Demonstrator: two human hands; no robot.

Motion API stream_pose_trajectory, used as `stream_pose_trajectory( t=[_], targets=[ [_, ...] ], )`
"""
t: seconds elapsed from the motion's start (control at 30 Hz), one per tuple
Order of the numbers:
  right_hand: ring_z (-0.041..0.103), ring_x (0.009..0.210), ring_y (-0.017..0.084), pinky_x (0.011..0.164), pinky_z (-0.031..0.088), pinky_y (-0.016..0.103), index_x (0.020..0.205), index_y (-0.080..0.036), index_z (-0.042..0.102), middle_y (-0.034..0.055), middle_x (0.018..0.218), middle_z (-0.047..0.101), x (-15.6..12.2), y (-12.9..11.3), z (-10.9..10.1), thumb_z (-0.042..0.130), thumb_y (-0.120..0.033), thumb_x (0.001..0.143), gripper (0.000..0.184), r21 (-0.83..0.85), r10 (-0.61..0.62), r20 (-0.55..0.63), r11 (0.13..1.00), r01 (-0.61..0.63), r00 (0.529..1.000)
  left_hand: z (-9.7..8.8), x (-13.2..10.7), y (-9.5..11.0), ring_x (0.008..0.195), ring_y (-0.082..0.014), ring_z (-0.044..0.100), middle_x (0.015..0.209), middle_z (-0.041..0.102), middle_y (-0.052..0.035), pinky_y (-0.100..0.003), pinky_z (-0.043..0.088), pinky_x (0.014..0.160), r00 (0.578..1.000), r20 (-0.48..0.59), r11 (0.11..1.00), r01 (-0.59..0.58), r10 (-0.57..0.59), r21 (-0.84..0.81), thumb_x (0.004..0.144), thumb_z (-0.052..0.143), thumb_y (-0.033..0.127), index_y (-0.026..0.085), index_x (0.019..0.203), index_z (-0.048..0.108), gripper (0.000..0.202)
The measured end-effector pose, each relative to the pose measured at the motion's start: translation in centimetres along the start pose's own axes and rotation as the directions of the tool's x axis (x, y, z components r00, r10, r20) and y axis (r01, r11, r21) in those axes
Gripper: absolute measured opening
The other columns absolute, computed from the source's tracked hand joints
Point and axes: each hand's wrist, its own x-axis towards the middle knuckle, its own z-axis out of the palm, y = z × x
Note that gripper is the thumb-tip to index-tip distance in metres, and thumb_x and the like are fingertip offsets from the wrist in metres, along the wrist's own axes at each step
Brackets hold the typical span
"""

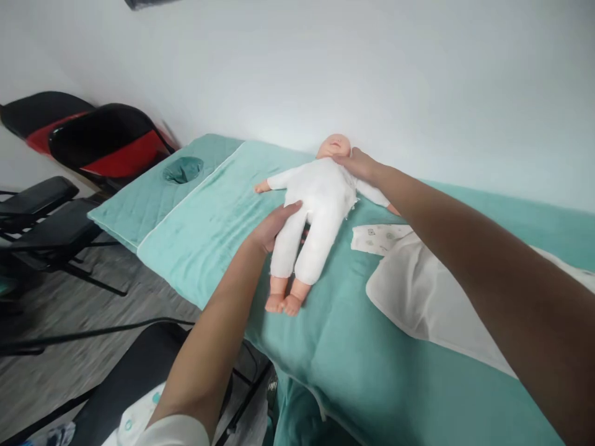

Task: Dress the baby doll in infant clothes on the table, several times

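Observation:
A baby doll (320, 192) with a white cloth body and plastic head, hands and feet lies face up on a green-covered padded table (199, 229). My left hand (279, 224) grips it at the hip, thumb on top and fingers tucked beneath the thigh. At the doll's neck, my right hand (360, 164) holds on, its fingers partly hidden behind the head and shoulder. Right of the doll, a white garment (418, 291) with a small printed pattern on its sleeve lies spread out, partly covered by my right forearm.
The table meets a white wall (441, 80) at the back and has a face hole (183, 170) at its left end. Black and red folding chairs (111, 145) stand to the left. At lower left, a black chair (134, 365) holds a white printed cloth item (139, 412).

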Motion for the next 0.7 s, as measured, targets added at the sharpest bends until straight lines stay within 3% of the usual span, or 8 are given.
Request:
stream_pose_trajectory(
  t=[0.1,0.23,0.33,0.43,0.57,0.7],
  targets=[
    [0.061,0.125,0.041,0.107,0.05,0.06,0.137,-0.01,0.056,0.0229,0.139,0.063,-3.7,0.0,-4.2,0.07,-0.054,0.087,0.069,-0.056,0.05,-0.028,0.997,-0.051,0.998,4.4,-1.9,0.2,0.084,-0.03,0.074,0.098,0.077,-0.0164,-0.054,0.06,0.082,0.995,0.066,0.996,-0.068,0.071,-0.052,0.093,0.063,0.049,0.011,0.127,0.058,0.052],
    [0.057,0.131,0.043,0.108,0.048,0.061,0.147,-0.011,0.047,0.0231,0.147,0.056,-9.2,1.3,-12.2,0.071,-0.063,0.083,0.085,-0.129,0.042,-0.086,0.99,-0.053,0.995,12.3,-4.2,-0.5,0.082,-0.0291,0.074,0.102,0.076,-0.0174,-0.05,0.062,0.078,0.97,0.177,0.977,-0.137,0.166,-0.162,0.089,0.067,0.048,0.012,0.131,0.056,0.057],
    [0.055,0.133,0.042,0.109,0.046,0.062,0.153,-0.012,0.038,0.024,0.154,0.05,-13.2,3.6,-18.1,0.074,-0.066,0.079,0.098,-0.167,0.071,-0.15,0.981,-0.096,0.986,18.7,-5.1,-2.5,0.079,-0.0287,0.074,0.099,0.076,-0.0163,-0.047,0.062,0.075,0.962,0.228,0.973,-0.104,0.151,-0.204,0.085,0.07,0.05,0.015,0.137,0.052,0.065],
    [0.056,0.133,0.039,0.11,0.045,0.063,0.153,-0.015,0.037,0.0212,0.155,0.051,-17.4,6.8,-22.4,0.073,-0.065,0.08,0.096,-0.211,0.076,-0.198,0.97,-0.118,0.977,24.5,-5.8,-5.3,0.079,-0.0292,0.075,0.101,0.076,-0.0163,-0.044,0.062,0.072,0.954,0.267,0.974,-0.078,0.135,-0.215,0.083,0.072,0.05,0.019,0.138,0.052,0.066],
    [0.055,0.136,0.04,0.112,0.044,0.061,0.154,-0.011,0.035,0.0243,0.156,0.049,-22.2,10.8,-24.6,0.067,-0.068,0.083,0.097,-0.248,0.182,-0.278,0.935,-0.253,0.943,29.8,-6.6,-8.8,0.077,-0.0284,0.074,0.109,0.074,-0.0166,-0.043,0.061,0.065,0.951,0.286,0.975,-0.059,0.119,-0.212,0.083,0.073,0.05,0.022,0.138,0.051,0.065],
    [0.052,0.14,0.04,0.116,0.041,0.055,0.16,-0.006,0.02,0.0277,0.159,0.043,-24.0,13.7,-24.3,0.059,-0.072,0.085,0.107,-0.247,0.215,-0.271,0.927,-0.284,0.938,32.0,-7.1,-10.8,0.071,-0.0243,0.073,0.11,0.073,-0.0112,-0.04,0.061,0.059,0.961,0.247,0.979,-0.076,0.122,-0.186,0.082,0.073,0.054,0.027,0.137,0.048,0.065]
  ],
)
